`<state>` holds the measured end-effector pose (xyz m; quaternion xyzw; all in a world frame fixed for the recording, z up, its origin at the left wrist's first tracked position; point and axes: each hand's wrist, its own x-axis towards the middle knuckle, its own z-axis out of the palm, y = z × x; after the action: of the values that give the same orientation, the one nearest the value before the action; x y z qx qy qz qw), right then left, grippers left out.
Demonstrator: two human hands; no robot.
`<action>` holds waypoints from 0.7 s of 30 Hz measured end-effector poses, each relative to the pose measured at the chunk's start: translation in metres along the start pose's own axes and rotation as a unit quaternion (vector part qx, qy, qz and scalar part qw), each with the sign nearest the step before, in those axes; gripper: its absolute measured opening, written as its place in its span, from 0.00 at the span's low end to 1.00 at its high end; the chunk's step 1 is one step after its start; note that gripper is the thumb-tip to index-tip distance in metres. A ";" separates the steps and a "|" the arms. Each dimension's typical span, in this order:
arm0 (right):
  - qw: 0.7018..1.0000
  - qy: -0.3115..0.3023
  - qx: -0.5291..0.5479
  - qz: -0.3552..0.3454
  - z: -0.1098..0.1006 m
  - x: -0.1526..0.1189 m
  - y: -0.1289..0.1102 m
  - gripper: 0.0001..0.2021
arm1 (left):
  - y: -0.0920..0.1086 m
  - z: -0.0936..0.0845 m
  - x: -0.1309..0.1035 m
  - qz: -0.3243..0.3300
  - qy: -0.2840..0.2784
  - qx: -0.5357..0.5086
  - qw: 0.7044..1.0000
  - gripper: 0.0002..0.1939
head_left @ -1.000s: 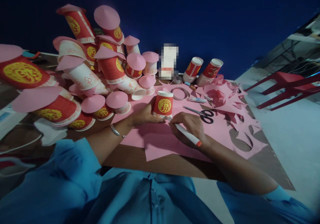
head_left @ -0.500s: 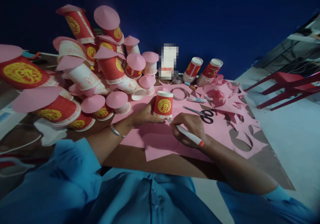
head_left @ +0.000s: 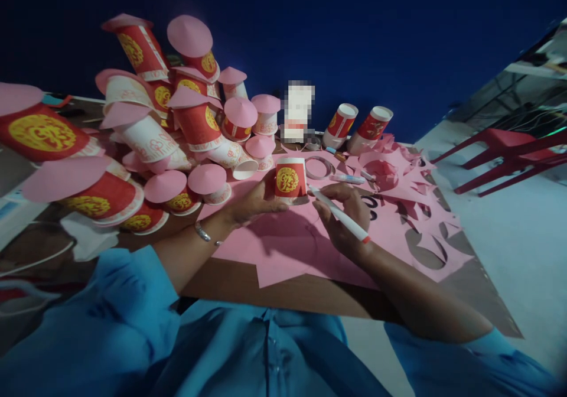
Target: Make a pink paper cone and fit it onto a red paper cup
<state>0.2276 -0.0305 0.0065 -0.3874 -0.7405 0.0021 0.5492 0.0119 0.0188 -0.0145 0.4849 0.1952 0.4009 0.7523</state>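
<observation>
My left hand (head_left: 256,203) is closed around the left side and base of a red paper cup (head_left: 291,179) with a yellow emblem and a white rim. A white pen (head_left: 343,215) with a red end is pinched in my right hand (head_left: 346,211), its tip close to the cup's lower right side. Whether the tip touches the cup I cannot tell. Beneath both hands lies pink paper (head_left: 283,243). Black scissors (head_left: 370,208) are mostly hidden behind my right hand.
Many cups with pink cone tops (head_left: 195,116) are piled at the left. Two capless cups (head_left: 343,125) stand at the back. A tape roll (head_left: 332,168), a marker (head_left: 348,179) and cut pink scraps (head_left: 410,175) lie to the right. A red stool (head_left: 509,149) is beyond.
The cup has turned and tilted slightly in my left hand. My right hand has moved right and up with the pen, from the cup's bottom edge to its right side, covering most of the scissors.
</observation>
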 end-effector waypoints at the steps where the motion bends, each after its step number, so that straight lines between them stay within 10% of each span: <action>1: 1.000 -0.003 0.001 -0.013 0.001 -0.001 0.000 0.07 | 0.001 0.002 0.000 0.002 0.007 -0.002 1.000 0.43; 21: 0.988 -0.063 0.023 -0.140 0.000 -0.002 -0.012 0.08 | -0.004 -0.009 -0.001 -0.010 0.009 0.094 0.995 0.50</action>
<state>0.2213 -0.0401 0.0099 -0.2662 -0.8202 -0.0334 0.5052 0.0067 0.0220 -0.0226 0.5481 0.2432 0.3778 0.7055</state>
